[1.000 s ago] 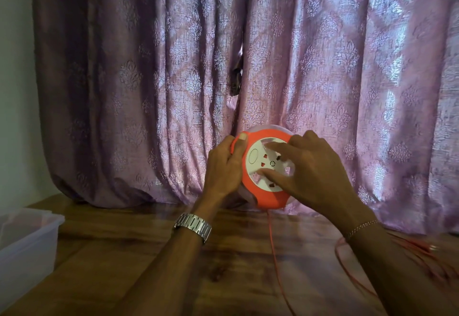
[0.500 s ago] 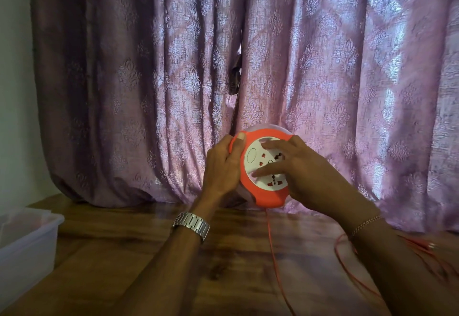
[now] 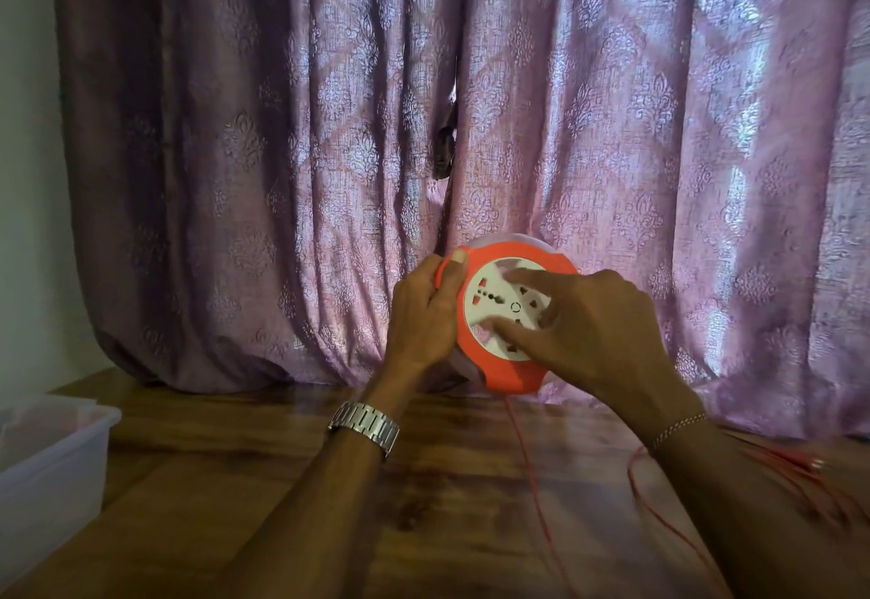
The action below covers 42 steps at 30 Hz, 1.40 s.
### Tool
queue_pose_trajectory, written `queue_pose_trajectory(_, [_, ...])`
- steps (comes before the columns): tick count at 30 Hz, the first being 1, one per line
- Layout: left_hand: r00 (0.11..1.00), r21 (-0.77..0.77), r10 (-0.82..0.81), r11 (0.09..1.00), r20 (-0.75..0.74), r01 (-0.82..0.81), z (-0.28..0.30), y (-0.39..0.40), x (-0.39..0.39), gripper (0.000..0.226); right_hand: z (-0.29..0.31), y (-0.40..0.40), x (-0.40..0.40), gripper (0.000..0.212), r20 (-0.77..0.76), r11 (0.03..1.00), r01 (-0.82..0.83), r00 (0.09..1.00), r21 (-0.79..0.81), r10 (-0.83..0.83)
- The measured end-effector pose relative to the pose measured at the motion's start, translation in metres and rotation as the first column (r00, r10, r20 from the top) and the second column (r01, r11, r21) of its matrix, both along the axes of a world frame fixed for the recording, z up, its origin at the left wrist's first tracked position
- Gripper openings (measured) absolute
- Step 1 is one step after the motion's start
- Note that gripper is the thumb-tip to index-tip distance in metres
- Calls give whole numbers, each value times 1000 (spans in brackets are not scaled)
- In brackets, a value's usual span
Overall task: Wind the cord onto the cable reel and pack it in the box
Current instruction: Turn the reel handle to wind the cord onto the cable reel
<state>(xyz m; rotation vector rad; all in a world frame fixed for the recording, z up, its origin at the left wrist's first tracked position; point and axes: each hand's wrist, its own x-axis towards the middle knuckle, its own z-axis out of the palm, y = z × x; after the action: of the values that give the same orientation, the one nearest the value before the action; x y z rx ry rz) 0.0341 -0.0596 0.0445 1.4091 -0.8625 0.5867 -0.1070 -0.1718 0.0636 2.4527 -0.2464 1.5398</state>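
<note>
1. Shifted since half a second ago: right hand (image 3: 593, 330) fingers, now spread wider across white socket face.
2. Left hand (image 3: 423, 311) gripping reel (image 3: 511, 377) rim, thumb on top.
3. Reel held upright above table (image 3: 447, 481).
4. Cord (image 3: 532, 471) trailing down below grip.
5. Box (image 3: 52, 466) far left of grip.

Curtain: mauve patterned drapes (image 3: 612, 127), hanging in folds to the table, a narrow gap at the middle.
Light: daylight glows through the cloth, brightest at right.
Wall: pale, plain strip (image 3: 23, 174) at left.
Table: dark glossy wood (image 3: 226, 481).
</note>
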Motion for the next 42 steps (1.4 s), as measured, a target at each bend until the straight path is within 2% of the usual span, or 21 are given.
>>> queue_pose_trajectory(2, [1000, 0, -18, 1000, -6, 18, 0, 0, -1, 64, 0, -1, 1, 69, 22, 1000, -16, 1000, 17, 15])
queue_pose_trajectory(7, [999, 11, -31, 999, 6, 31, -1, 0, -3, 72, 3, 0, -1, 70, -66, 1000, -13, 998, 5, 13])
queue_pose_trajectory(10, [999, 6, -30, 1000, -11, 30, -1, 0, -1, 70, 6, -1, -5, 51, -71, 994, -100, 993, -34, 97])
queue_pose_trajectory(13, [999, -9, -26, 1000, -21, 26, -2, 0, 1, 60, 8, -4, -7, 23, -178, 973, -219, 963, -77, 203])
queue_pose_trajectory(14, [999, -14, -30, 999, -24, 29, -1, 1, 1, 59, 9, -6, -8, 21, -228, 965, -252, 946, -74, 230])
queue_pose_trajectory(17, [999, -18, -42, 999, -22, 42, -1, 1, -1, 65, 11, -3, -10, 49, -400, 963, -265, 879, 41, 259])
queue_pose_trajectory(20, [998, -18, -58, 998, -15, 58, -1, 2, -2, 71, 10, 4, -12, 65, -469, 973, -225, 856, 44, 219])
queue_pose_trajectory(25, [999, -11, -50, 999, -4, 50, 0, 2, -3, 74, 9, 7, -12, 59, -391, 984, -176, 908, -37, 148])
queue_pose_trajectory(28, [999, -1, -42, 999, 3, 42, 1, 2, -3, 74, 6, 5, -9, 52, -298, 980, -190, 941, -62, 163])
queue_pose_trajectory(32, [1000, 1, -20, 1000, 6, 20, 0, 1, -2, 66, -1, 4, -6, 60, -232, 994, -93, 969, -50, 79])
queue_pose_trajectory(36, [1000, -5, -13, 1000, 10, 13, 0, 1, -1, 59, -2, 3, 0, 62, -78, 1000, 15, 997, -7, -15])
queue_pose_trajectory(39, [999, -15, -34, 999, 3, 34, -1, 0, 0, 60, -2, 3, 3, 69, 16, 1000, 21, 1000, 21, -21])
queue_pose_trajectory(42, [999, -24, -52, 998, -9, 51, -2, -1, 1, 63, -2, 1, 4, 70, 45, 999, 29, 999, -21, -28])
